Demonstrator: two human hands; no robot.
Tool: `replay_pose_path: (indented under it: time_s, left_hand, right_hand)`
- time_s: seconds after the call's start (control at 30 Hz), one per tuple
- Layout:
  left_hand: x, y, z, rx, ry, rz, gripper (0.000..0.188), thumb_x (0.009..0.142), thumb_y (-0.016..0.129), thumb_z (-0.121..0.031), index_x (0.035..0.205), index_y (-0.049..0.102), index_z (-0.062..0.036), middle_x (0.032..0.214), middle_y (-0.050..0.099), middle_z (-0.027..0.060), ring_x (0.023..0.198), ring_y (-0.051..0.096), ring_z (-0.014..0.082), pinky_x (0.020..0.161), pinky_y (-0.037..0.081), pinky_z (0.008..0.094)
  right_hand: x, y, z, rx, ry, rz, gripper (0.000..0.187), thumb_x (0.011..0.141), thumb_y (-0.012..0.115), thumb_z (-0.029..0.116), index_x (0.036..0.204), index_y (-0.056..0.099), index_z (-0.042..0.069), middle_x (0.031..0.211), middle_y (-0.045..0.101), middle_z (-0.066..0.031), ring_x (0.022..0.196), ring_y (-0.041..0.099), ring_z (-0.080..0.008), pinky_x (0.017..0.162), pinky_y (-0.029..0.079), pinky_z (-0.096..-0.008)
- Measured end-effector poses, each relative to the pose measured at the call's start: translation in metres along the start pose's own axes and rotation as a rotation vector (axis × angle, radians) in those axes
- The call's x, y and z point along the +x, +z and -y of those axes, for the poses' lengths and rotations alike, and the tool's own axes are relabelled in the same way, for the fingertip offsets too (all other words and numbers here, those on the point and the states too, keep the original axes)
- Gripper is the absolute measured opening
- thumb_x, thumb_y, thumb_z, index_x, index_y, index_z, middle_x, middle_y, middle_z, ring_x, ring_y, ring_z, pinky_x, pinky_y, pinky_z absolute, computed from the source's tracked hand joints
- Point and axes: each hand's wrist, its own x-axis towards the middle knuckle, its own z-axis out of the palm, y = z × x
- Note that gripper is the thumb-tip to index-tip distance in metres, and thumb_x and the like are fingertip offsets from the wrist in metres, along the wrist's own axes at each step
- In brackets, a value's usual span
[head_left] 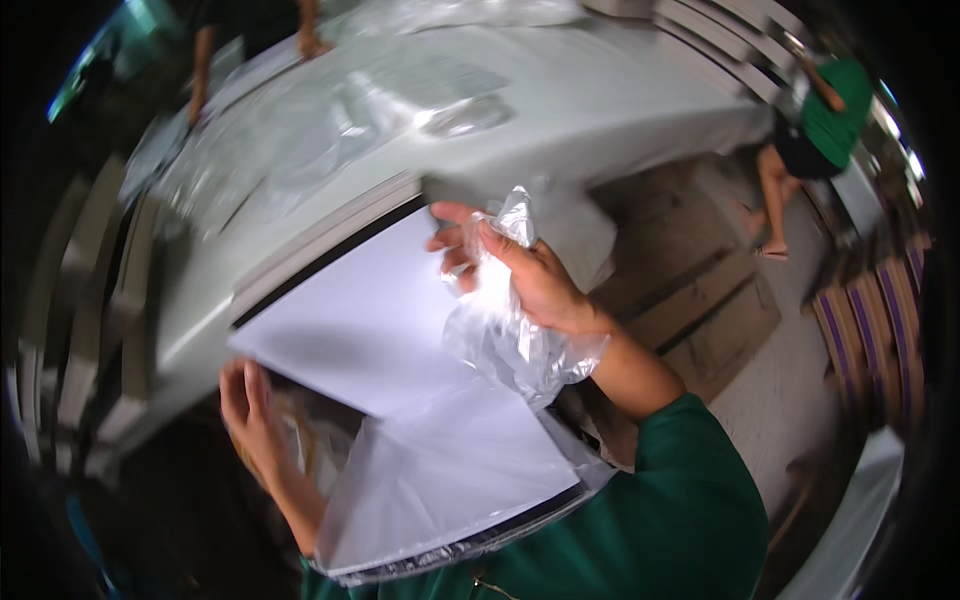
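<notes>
My right hand (525,275) is closed around a bunched clear plastic bag (490,290), whose crumpled film hangs over the white sheets. My left hand (252,415) is at the near left corner of a white flat panel (350,300), fingers stretched upward with nothing visible in them; whether they touch the panel I cannot tell. That panel has a dark line along its far edge and lies at the table's edge. Closer to my body, a second white panel (460,480) sits under clear film, its dark lower edge against my green shirt.
A long pale-covered table (600,90) bears loose clear plastic film (360,110). A person's arms (200,70) reach in at its far left. Stacked boards (100,300) stand at left; a wooden pallet (700,310) lies at right. Another person in green (830,120) stands at far right.
</notes>
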Motion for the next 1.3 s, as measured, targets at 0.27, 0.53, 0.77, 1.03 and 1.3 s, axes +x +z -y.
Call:
replay_pose_path:
  time_s: [0.27,0.53,0.77,1.03,1.3]
  left_hand:
    - [-0.007,0.059,-0.044,-0.232,-0.143,0.594,0.019,0.086,0.056,-0.017,0.082,0.061,0.0015,0.072,0.058,-0.0006,0.065,0.048,0.0045,0.060,0.038,0.0191]
    - [-0.017,0.074,-0.030,-0.418,-0.120,0.239,0.020,0.085,0.059,-0.019,0.081,0.058,0.0007,0.066,0.057,-0.0006,0.062,0.050,0.0061,0.059,0.042,0.0199]
    - [-0.008,0.057,-0.013,0.007,-0.060,0.419,0.023,0.086,0.057,-0.023,0.075,0.056,-0.0026,0.066,0.057,0.0009,0.062,0.049,0.0059,0.057,0.039,0.0189]
    - [-0.040,0.054,-0.017,0.157,-0.351,1.431,0.018,0.086,0.055,-0.023,0.081,0.058,-0.0063,0.078,0.060,0.0056,0.077,0.054,0.0123,0.068,0.043,0.0280]
    - [-0.016,-0.008,0.018,-0.776,-0.719,0.421,0.040,0.081,0.054,-0.041,0.102,0.054,-0.0067,0.084,0.061,0.0064,0.065,0.057,0.0175,0.055,0.045,0.0303]
  right_hand:
    - [0.011,0.066,-0.043,0.205,0.269,0.245,0.046,0.089,0.049,0.024,0.125,0.040,-0.004,0.122,0.047,-0.0124,0.111,0.046,-0.0167,0.093,0.036,-0.0286]
    - [0.010,0.056,-0.049,-0.147,0.224,-0.110,0.023,0.079,0.065,0.019,0.091,0.061,0.001,0.074,0.059,-0.0014,0.066,0.053,-0.0070,0.058,0.041,-0.0212]
    - [0.004,0.062,-0.043,0.273,0.437,-0.090,0.025,0.079,0.063,0.026,0.086,0.056,0.002,0.077,0.056,-0.0054,0.073,0.056,-0.0116,0.062,0.041,-0.0239]
    - [0.007,0.026,-0.031,0.392,0.445,0.169,0.027,0.078,0.065,0.017,0.100,0.052,0.007,0.064,0.051,-0.0009,0.069,0.051,-0.0102,0.058,0.041,-0.0239]
    - [-0.010,-0.026,0.002,-0.180,0.453,0.266,0.016,0.088,0.046,0.015,0.097,0.053,0.004,0.096,0.057,-0.0074,0.090,0.055,-0.0182,0.073,0.047,-0.0332]
